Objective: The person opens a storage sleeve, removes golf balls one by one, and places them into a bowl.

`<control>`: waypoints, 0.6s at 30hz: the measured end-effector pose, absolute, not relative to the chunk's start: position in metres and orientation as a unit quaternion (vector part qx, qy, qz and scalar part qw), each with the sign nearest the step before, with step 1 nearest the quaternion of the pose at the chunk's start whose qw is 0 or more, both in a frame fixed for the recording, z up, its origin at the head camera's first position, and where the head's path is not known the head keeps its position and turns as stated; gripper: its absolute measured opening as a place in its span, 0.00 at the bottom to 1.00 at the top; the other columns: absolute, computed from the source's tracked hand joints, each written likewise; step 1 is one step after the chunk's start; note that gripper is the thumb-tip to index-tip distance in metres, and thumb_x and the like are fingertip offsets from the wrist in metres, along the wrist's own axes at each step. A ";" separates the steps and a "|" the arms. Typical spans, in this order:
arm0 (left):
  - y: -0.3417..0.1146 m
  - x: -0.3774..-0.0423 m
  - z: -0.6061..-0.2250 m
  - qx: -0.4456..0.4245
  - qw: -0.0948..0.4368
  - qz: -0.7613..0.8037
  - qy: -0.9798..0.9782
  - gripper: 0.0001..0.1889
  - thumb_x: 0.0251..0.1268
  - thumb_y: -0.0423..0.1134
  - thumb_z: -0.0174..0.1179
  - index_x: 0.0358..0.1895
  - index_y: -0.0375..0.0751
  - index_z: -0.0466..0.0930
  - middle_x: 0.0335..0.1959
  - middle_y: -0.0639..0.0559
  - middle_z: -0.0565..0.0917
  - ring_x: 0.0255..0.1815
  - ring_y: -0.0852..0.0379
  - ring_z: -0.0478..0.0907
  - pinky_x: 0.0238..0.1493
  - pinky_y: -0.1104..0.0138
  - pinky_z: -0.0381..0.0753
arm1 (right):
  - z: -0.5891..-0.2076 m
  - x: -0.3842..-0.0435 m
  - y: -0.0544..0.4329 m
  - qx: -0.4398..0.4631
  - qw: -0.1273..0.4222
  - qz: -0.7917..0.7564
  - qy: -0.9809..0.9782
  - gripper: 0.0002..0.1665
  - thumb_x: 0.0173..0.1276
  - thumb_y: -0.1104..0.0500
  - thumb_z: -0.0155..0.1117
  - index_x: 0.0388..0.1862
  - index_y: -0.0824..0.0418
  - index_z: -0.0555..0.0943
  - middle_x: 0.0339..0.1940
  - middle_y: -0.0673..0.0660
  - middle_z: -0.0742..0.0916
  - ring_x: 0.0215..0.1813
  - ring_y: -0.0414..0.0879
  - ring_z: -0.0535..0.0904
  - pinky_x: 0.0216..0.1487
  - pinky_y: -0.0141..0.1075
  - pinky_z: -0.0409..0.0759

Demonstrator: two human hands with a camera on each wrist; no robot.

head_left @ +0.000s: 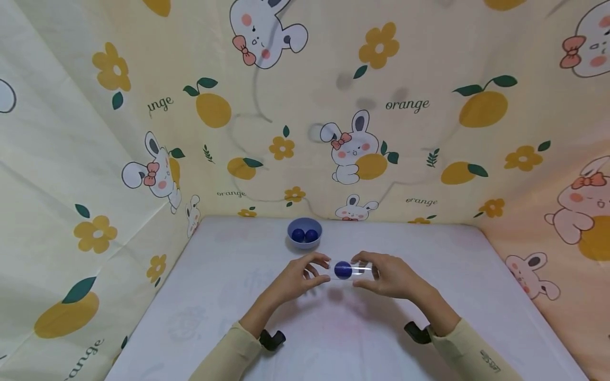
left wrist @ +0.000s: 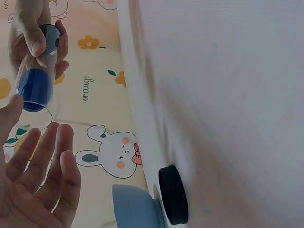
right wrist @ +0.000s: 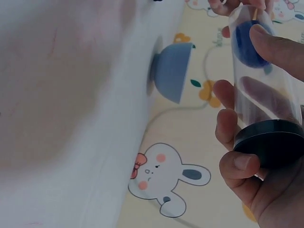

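Observation:
A clear tube [head_left: 364, 272] lies level between the two hands, a dark blue ball [head_left: 343, 270] inside it towards the left end. My right hand [head_left: 391, 275] grips the tube near its black-capped end [right wrist: 270, 142], the thumb along the wall in the right wrist view. At the uncapped rim [left wrist: 40, 124], my left hand [head_left: 297, 276] has thumb and fingertips on opposite sides, apparently pinching it lightly; the contact is partly hidden. Behind the hands stands a blue bowl [head_left: 305, 244] with two dark blue balls [head_left: 297, 235] in it.
A black ring-shaped lid [left wrist: 173, 194] lies on the white table [head_left: 214, 296] near the bowl, mostly hidden in the head view. Patterned cloth [head_left: 286, 174] hangs behind and at both sides of the table.

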State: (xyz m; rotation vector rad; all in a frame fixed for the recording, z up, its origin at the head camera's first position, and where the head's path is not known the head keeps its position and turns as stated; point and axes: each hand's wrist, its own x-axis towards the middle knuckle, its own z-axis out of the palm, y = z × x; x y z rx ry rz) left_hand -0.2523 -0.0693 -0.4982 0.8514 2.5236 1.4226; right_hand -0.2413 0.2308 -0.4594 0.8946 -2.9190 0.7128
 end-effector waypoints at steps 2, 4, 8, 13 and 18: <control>-0.069 -0.253 -0.499 0.282 0.063 0.471 0.834 0.23 0.75 0.48 0.70 0.69 0.58 0.78 0.60 0.50 0.87 0.48 0.61 0.84 0.49 0.67 0.85 | -0.459 -0.242 0.231 0.284 0.001 0.224 -0.932 0.31 0.65 0.40 0.81 0.63 0.48 0.83 0.37 0.46 0.87 0.30 0.38 0.74 0.29 0.34 0.74; -0.069 -0.253 -0.499 0.282 0.065 0.471 0.833 0.23 0.76 0.48 0.70 0.70 0.57 0.78 0.61 0.50 0.87 0.48 0.61 0.84 0.49 0.67 0.84 | -0.459 -0.242 0.231 0.282 0.000 0.220 -0.934 0.32 0.65 0.39 0.81 0.64 0.49 0.84 0.38 0.47 0.88 0.30 0.38 0.74 0.29 0.34 0.75; -0.069 -0.254 -0.500 0.280 0.070 0.475 0.832 0.25 0.76 0.48 0.70 0.71 0.54 0.77 0.62 0.47 0.86 0.48 0.61 0.85 0.50 0.66 0.85 | -0.459 -0.243 0.230 0.274 -0.008 0.221 -0.936 0.32 0.65 0.39 0.81 0.64 0.49 0.84 0.39 0.47 0.88 0.31 0.39 0.75 0.30 0.34 0.75; -0.070 -0.253 -0.500 0.273 0.073 0.479 0.831 0.25 0.75 0.48 0.71 0.71 0.57 0.78 0.61 0.52 0.87 0.49 0.61 0.84 0.50 0.66 0.85 | -0.459 -0.244 0.229 0.266 -0.015 0.229 -0.936 0.32 0.65 0.40 0.82 0.64 0.48 0.84 0.40 0.47 0.89 0.31 0.40 0.75 0.30 0.35 0.75; -0.074 -0.254 -0.501 0.267 0.074 0.489 0.827 0.24 0.75 0.47 0.71 0.70 0.57 0.78 0.60 0.56 0.87 0.49 0.60 0.84 0.50 0.65 0.85 | -0.459 -0.246 0.226 0.273 -0.015 0.229 -0.934 0.32 0.65 0.39 0.81 0.64 0.48 0.84 0.41 0.43 0.89 0.31 0.39 0.75 0.30 0.34 0.75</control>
